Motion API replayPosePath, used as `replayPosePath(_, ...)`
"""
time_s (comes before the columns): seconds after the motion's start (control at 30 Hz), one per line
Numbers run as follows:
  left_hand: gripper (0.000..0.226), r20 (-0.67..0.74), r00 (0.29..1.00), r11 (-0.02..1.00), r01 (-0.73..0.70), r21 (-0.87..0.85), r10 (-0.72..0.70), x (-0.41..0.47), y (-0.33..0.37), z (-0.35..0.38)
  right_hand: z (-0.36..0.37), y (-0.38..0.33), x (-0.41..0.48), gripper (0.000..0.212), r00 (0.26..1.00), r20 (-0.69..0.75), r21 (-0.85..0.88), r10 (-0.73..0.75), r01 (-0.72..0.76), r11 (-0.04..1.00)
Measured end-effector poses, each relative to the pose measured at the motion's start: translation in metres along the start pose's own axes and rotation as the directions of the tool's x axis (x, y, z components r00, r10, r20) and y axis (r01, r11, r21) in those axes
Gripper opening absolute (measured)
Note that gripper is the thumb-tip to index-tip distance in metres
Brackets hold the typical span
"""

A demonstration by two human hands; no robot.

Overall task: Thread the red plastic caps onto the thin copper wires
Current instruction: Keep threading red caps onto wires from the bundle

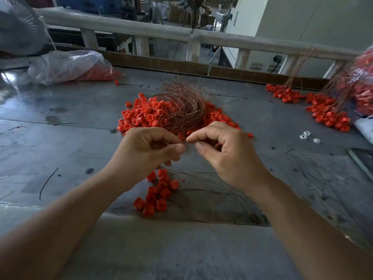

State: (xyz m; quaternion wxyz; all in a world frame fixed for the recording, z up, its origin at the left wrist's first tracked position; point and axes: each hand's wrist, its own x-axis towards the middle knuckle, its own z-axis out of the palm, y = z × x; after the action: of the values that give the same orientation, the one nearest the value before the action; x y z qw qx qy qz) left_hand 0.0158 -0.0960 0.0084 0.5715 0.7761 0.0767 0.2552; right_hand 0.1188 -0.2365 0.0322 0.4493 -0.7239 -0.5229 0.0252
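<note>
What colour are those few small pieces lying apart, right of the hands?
The small pieces are white, seen in the head view.

A small factory workshop: a scuffed grey worktable (60,126) bears a tangle of copper wire (181,106) on a heap of red plastic caps (139,116). Far left of the tangle lies a clear bag (66,65) of more caps. Beyond the tangle are a wrapped railing (141,30), a pedestal fan (193,6) and cardboard cartons (177,15).
</note>
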Motion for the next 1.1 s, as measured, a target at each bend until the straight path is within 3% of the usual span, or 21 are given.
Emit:
replayPosePath(0.33,0.012,0.01,1.0,1.0,-0.021,-0.021,0.021,-0.0001,0.0008,-0.0007,0.0031,-0.0002,-0.0012,0.015,1.0,-0.01,0.08,0.005,-0.004,0.997)
replayPosePath(0.57,0.027,0.011,0.996,0.996,-0.084,0.007,0.084,-0.0025,0.0035,0.002,-0.003,0.0017,0.0009,0.019,0.99,-0.138,0.028,0.021,-0.017,0.999)
replayPosePath(0.67,0.033,-0.038,0.998,0.997,-0.051,-0.052,0.049,-0.0017,0.0023,0.0032,-0.0049,0.0007,0.0007,0.017,0.988,-0.153,0.043,0.02,-0.014,0.999)
replayPosePath(1.1,0.024,-0.028,0.995,0.995,-0.094,0.029,0.095,-0.0025,0.0047,0.0027,-0.003,-0.0024,-0.0024,0.017,0.993,-0.116,0.041,-0.017,0.022,0.999)
